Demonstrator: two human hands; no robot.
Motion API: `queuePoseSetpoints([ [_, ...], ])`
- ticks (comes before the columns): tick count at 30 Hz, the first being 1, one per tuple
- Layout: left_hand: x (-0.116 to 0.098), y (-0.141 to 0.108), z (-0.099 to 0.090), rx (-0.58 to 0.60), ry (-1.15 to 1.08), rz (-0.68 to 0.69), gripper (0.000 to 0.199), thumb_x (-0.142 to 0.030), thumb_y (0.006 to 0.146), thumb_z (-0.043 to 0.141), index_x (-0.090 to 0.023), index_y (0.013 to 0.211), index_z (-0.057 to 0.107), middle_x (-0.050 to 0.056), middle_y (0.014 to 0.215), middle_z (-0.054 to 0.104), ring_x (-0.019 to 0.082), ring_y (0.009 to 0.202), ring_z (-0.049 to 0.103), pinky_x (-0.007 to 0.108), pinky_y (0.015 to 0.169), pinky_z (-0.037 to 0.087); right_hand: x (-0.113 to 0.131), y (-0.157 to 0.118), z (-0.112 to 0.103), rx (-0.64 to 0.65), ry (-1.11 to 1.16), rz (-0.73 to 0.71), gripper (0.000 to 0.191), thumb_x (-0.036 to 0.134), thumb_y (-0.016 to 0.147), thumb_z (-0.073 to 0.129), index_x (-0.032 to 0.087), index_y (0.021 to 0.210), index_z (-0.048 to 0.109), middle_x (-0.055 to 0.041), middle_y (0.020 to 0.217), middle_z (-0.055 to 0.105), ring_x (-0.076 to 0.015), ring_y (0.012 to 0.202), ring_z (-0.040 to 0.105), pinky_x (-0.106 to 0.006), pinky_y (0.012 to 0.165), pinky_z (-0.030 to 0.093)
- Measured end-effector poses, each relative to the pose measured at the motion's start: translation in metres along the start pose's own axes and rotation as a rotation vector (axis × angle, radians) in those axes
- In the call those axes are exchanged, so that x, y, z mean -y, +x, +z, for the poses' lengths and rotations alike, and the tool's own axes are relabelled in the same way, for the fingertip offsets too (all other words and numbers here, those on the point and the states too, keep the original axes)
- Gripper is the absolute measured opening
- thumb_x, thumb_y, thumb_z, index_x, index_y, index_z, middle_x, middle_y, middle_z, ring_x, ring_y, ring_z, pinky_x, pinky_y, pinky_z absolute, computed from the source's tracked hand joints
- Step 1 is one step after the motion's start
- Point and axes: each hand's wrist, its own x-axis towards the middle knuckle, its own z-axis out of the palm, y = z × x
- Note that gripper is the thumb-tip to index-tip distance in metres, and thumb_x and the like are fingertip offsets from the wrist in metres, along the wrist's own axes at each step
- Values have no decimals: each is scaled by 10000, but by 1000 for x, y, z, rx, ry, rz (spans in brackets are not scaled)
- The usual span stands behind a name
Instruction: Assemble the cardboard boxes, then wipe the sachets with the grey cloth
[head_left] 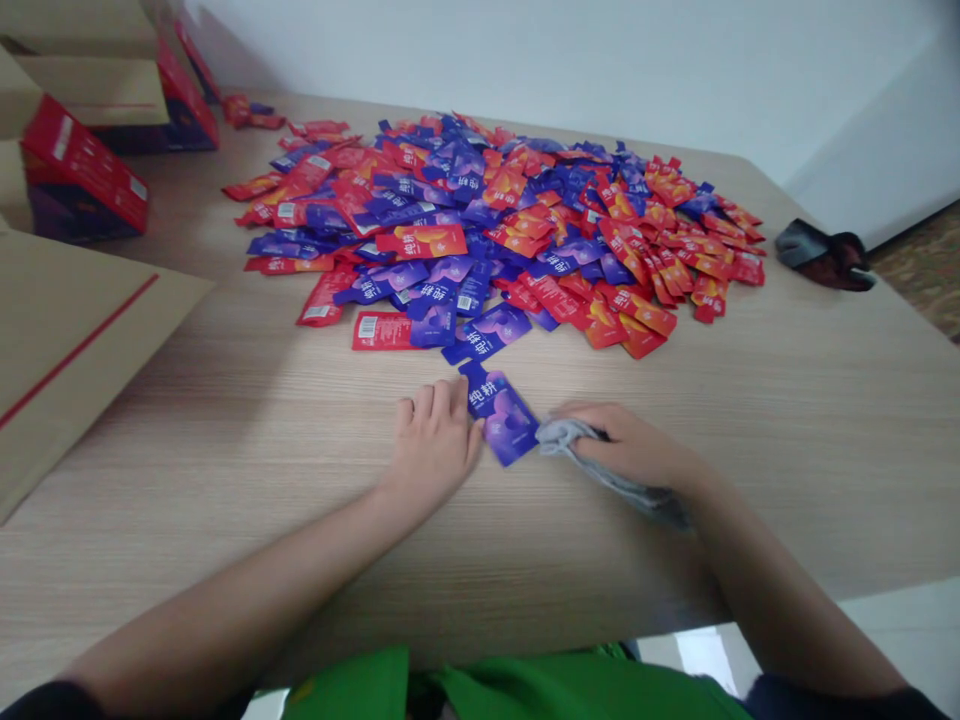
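Observation:
A single purple sachet (510, 425) lies flat on the table, just in front of the heap. At its left edge is my left hand (435, 440), with curled fingers and thumb holding it down against the tabletop. My right hand (630, 445) is closed around a crumpled grey cloth (574, 435), whose front end meets the sachet's lower right corner. The rest of the cloth trails below my palm. Beyond both hands spreads a large heap of red-orange sachets (424, 241) and purple sachets (491, 330), overlapping one another.
Open cardboard boxes with red and purple printed sides (90, 175) stand at the left, and a broad cardboard flap (82, 330) reaches over the table (247, 440). A dark, shiny object (821, 255) lies near the right edge. A white wall (600, 70) rises behind.

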Motion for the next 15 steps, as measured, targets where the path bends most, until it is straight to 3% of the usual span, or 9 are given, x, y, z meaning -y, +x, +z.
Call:
queuePoseSetpoints([
  [3,2,4,1,13,-41,61,615,-499,971,379,-57,1384,491,189,1178,596,339,1032,528,467,820,423,21,-4,4,256,227,-75,250,122,836,520,227,916,732,-14,989,730,-178,931,648,-321,868,500],
  [6,0,3,0,16,-105,159,590,-491,949,469,-87,1377,502,167,1266,579,318,1077,521,444,839,422,24,2,2,277,246,-73,267,110,819,533,232,961,723,-12,1033,727,-180,961,644,-324,894,480],
  [8,-1,1,-1,1,-120,188,498,-430,953,498,-129,1348,541,144,1269,599,307,1096,533,434,834,428,17,9,-2,152,182,-19,280,122,819,539,231,1021,698,-15,1040,721,-191,969,643,-334,895,475],
  [12,-4,-6,-2,-66,-188,265,320,-333,990,449,-185,1183,658,87,1174,679,267,1054,590,412,828,449,3,30,-2,-283,30,60,293,161,833,548,192,1115,619,-58,1058,691,-221,980,634,-363,887,476],
  [13,-6,-8,-1,-76,-216,297,319,-339,990,451,-177,1155,670,85,1166,687,263,1059,596,409,840,455,3,35,1,-335,0,28,292,158,840,537,183,1123,608,-69,1073,679,-223,1001,626,-365,898,473],
  [15,-11,-12,1,-74,-254,345,417,-448,955,501,-125,1163,665,127,1202,676,296,1127,579,434,900,459,4,44,11,-300,-76,-73,283,142,854,510,180,1118,607,-77,1101,659,-221,1043,611,-357,920,466],
])
